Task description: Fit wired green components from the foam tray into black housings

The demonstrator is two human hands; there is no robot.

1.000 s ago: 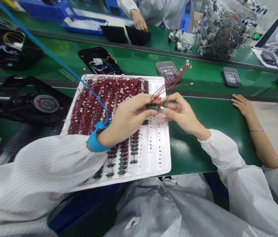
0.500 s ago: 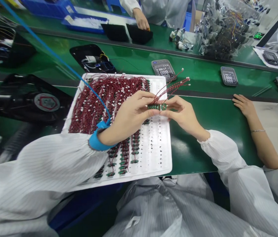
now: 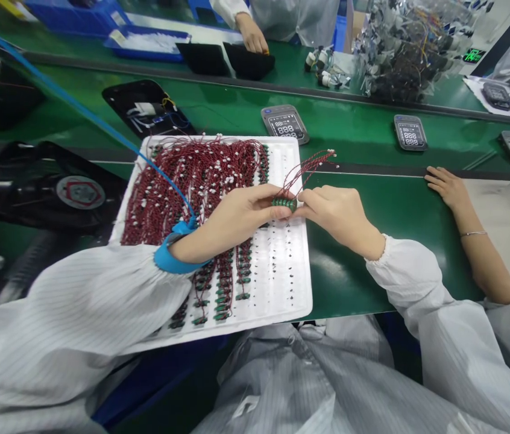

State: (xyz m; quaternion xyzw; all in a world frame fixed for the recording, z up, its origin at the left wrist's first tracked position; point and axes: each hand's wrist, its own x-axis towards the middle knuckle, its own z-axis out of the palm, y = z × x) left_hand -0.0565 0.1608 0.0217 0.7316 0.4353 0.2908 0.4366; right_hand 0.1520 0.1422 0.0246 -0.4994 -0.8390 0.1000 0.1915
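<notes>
My left hand (image 3: 255, 208), with a blue wrist strap (image 3: 178, 253), pinches a short row of small green circuit boards (image 3: 284, 204). Their twisted red wires (image 3: 307, 166) rise to the upper right and end in white plugs. At the right end of the row, my right hand (image 3: 339, 214) is closed, its thumb and curled fingers by the last board; what lies between them is hidden. Below both hands sits a white foam tray (image 3: 277, 289). Its left part is covered by many more red-wired boards (image 3: 192, 187), while bare slots show on the right.
A blue cord (image 3: 78, 105) runs from the strap to the upper left. Display units (image 3: 284, 122) and an open black housing (image 3: 149, 108) lie behind the tray. A black part (image 3: 51, 187) is at left. Co-workers' hands (image 3: 449, 190) rest at right and work opposite (image 3: 252, 36).
The single board that stood apart at my right fingers now sits against the row in my left hand. My right fingers have curled in, and the wires lean lower. The view has shifted slightly.
</notes>
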